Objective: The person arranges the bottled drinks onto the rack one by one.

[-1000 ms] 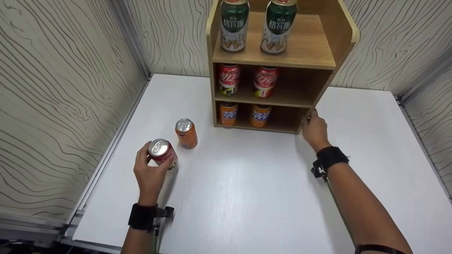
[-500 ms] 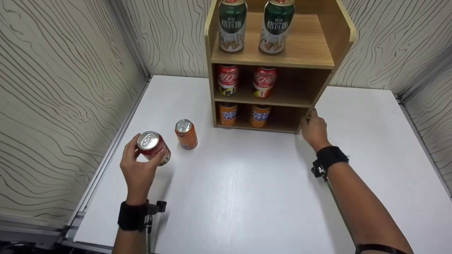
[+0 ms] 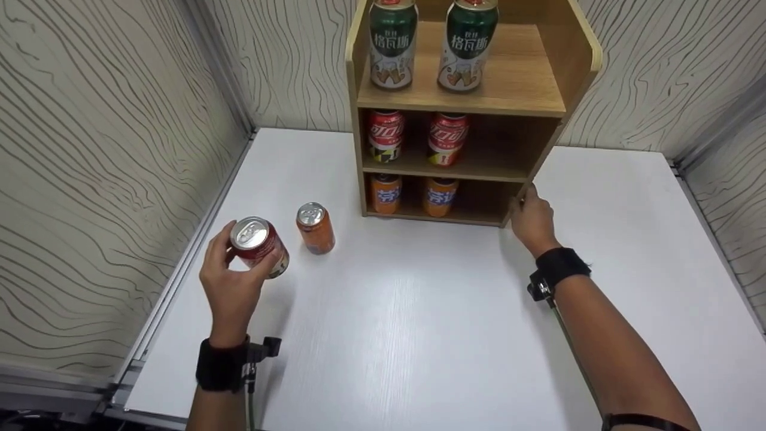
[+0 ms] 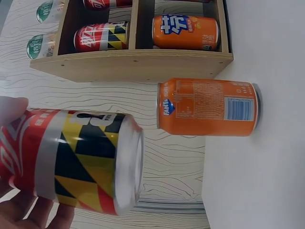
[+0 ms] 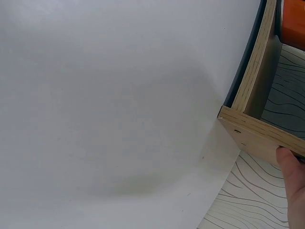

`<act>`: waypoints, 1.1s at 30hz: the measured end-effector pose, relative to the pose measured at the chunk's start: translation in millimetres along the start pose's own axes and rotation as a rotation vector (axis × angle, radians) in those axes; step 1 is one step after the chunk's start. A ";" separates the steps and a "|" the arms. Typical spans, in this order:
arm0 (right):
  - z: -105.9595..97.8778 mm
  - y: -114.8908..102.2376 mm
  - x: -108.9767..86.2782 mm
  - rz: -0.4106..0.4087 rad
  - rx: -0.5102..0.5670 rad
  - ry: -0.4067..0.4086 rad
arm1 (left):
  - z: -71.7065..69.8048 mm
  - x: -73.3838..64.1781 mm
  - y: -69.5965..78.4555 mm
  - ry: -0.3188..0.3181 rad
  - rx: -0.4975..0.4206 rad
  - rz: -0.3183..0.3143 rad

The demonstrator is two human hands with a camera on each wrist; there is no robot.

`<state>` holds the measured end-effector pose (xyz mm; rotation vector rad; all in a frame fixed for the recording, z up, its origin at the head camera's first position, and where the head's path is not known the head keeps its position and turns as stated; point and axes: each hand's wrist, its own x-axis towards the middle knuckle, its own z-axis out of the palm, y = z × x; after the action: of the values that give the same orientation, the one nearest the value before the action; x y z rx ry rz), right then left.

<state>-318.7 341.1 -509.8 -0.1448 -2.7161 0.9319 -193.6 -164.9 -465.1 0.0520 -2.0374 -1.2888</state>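
Observation:
My left hand grips a red soda can, thumb on one side and fingers on the other. In the left wrist view the can's yellow-and-black checkered lower end shows, its base raised off the table. Close beyond it an orange Fanta can stands upright on the table. My right hand holds the lower right side panel of a small wooden shelf. In the right wrist view a digit presses that panel near its front edge; the other fingers are mostly hidden.
Two green-and-white cans stand on the shelf's top level. Two red cans occupy the middle level, two orange cans the bottom one. The white table is bordered by patterned panels at the left, back and right.
My left hand has carried the red can leftward and slightly up, away from the orange can on the table. The right hand stays at the shelf's side.

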 end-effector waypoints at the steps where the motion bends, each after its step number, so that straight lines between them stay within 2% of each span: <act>1: 0.1 0.1 0.2 -0.001 -0.001 0.000 | 0.2 0.8 0.9 -0.002 -0.005 0.003; 19: -0.3 -0.5 1.6 0.005 0.005 -0.018 | 8.6 20.3 30.6 -0.033 -0.074 0.076; 33: 0.4 1.2 0.4 0.000 0.002 0.000 | 16.5 32.5 50.3 -0.082 -0.085 0.132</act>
<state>-319.2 341.9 -510.7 -0.1444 -2.7149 0.9341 -211.1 -139.5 -411.1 -0.1747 -2.0158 -1.3120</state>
